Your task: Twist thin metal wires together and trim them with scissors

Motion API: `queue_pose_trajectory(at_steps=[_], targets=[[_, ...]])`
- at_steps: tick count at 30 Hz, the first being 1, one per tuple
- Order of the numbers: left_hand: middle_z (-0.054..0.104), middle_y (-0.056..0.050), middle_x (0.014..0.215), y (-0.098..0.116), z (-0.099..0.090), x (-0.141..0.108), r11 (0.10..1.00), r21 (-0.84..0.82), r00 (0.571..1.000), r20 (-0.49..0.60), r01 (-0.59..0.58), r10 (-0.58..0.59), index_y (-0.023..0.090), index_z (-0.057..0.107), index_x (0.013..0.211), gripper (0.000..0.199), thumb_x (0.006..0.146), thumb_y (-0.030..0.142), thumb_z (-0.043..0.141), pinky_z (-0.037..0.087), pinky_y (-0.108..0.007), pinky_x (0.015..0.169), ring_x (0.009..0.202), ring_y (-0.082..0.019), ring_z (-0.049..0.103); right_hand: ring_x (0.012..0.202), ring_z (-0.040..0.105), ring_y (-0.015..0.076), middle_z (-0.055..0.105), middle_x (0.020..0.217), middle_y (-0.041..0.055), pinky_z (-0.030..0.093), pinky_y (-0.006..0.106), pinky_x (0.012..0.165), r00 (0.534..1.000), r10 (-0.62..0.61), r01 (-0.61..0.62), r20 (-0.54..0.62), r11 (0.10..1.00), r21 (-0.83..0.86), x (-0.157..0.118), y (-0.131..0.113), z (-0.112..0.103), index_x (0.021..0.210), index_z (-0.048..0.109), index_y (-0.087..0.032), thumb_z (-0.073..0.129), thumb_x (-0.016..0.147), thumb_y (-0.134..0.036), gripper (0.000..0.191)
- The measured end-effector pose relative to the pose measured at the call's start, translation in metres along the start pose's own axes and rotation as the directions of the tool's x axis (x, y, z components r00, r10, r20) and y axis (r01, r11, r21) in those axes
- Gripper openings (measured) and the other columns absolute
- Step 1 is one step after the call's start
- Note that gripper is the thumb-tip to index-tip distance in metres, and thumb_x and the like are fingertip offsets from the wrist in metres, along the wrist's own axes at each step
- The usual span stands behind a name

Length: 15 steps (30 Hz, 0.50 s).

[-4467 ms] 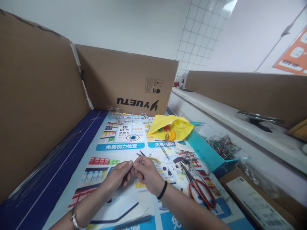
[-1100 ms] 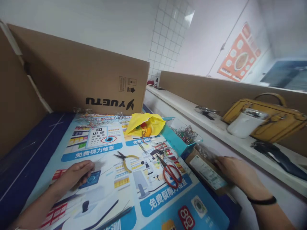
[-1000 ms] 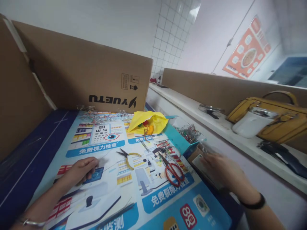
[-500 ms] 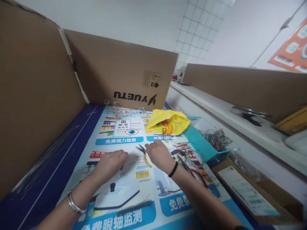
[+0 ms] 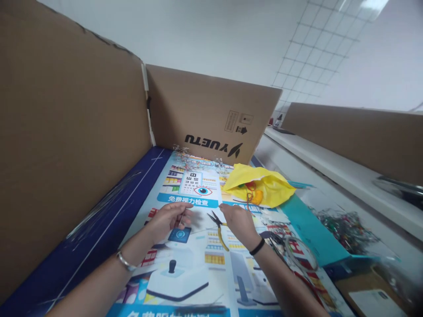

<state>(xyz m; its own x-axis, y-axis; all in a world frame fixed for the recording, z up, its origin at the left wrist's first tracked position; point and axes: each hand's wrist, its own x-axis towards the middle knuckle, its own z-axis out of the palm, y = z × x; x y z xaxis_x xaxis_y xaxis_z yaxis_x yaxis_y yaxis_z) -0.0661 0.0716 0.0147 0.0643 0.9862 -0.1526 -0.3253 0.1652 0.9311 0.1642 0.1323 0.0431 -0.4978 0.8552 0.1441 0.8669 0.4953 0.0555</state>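
My left hand (image 5: 170, 220), a silver bangle on its wrist, hovers over the printed poster (image 5: 185, 264) with its fingers curled around something thin that I cannot make out. To its right, my right hand (image 5: 238, 219), with a black band at the wrist, has its fingers closed; what they pinch is too small to name. Pliers (image 5: 220, 233) with yellow handles lie between the two hands, jaws spread, one handle partly behind the right hand. Beyond the right hand lies an open yellow bag (image 5: 274, 187) with red cord and an orange item (image 5: 256, 197) at its mouth.
Cardboard walls (image 5: 211, 105) stand left and behind. Thin wires (image 5: 102, 204) lie at left, and tangled wire pieces (image 5: 188, 160) at the back. On the right are wire coils (image 5: 300, 253), a teal box (image 5: 313, 233) beside tangled wire pieces, and a cardboard box (image 5: 373, 286).
The view has turned left. My left hand's fingers have spread a little from a tighter fist. My right hand stays closed near the pliers.
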Motion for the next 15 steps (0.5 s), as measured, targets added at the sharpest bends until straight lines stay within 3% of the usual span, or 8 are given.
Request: queue_pose_trajectory(at_steps=[4,8,11,15], targets=[[0.061,-0.002,0.066,-0.003,-0.005,0.001,0.998,0.071,0.999,0.033,0.000,-0.002,0.012,0.059,0.090,0.030,0.074,0.037,0.062,0.041,-0.019,0.045,0.049,-0.009,0.056,0.085,0.061,0.0166,0.067,0.088,0.0075,0.040,0.023,0.071,0.999,-0.041,0.041,-0.014,0.999,-0.023,0.008,-0.003,0.001,0.115,0.054,-0.024,0.029,0.093,-0.029,0.034],[0.060,0.000,0.061,-0.006,-0.008,0.005,0.982,0.183,0.999,-0.005,-0.036,0.038,0.013,0.057,0.082,0.029,0.072,0.040,0.062,0.040,-0.019,0.045,0.046,-0.009,0.056,0.080,0.063,0.0176,0.068,0.083,0.0075,0.041,0.024,0.068,0.995,-0.096,0.098,0.032,0.994,-0.044,0.016,-0.010,0.000,0.119,0.050,-0.022,0.032,0.092,-0.027,0.033],[0.059,0.002,0.060,-0.009,-0.010,0.008,0.966,0.256,0.999,-0.040,-0.025,0.036,0.014,0.055,0.082,0.030,0.072,0.042,0.060,0.036,-0.017,0.041,0.043,-0.008,0.055,0.079,0.063,0.0165,0.068,0.084,0.0059,0.040,0.022,0.064,0.992,-0.117,0.116,0.051,0.993,0.020,0.018,-0.014,0.001,0.123,0.046,-0.023,0.034,0.090,-0.020,0.035],[0.059,0.002,0.060,-0.013,-0.006,0.008,0.930,0.367,1.000,-0.003,-0.016,0.019,0.013,0.055,0.082,0.028,0.073,0.040,0.055,0.031,-0.017,0.036,0.035,-0.005,0.048,0.078,0.063,0.0134,0.068,0.089,0.0034,0.040,0.020,0.063,0.998,-0.051,0.044,0.032,0.985,0.168,0.018,-0.013,0.004,0.119,0.049,-0.022,0.035,0.085,-0.009,0.039]])
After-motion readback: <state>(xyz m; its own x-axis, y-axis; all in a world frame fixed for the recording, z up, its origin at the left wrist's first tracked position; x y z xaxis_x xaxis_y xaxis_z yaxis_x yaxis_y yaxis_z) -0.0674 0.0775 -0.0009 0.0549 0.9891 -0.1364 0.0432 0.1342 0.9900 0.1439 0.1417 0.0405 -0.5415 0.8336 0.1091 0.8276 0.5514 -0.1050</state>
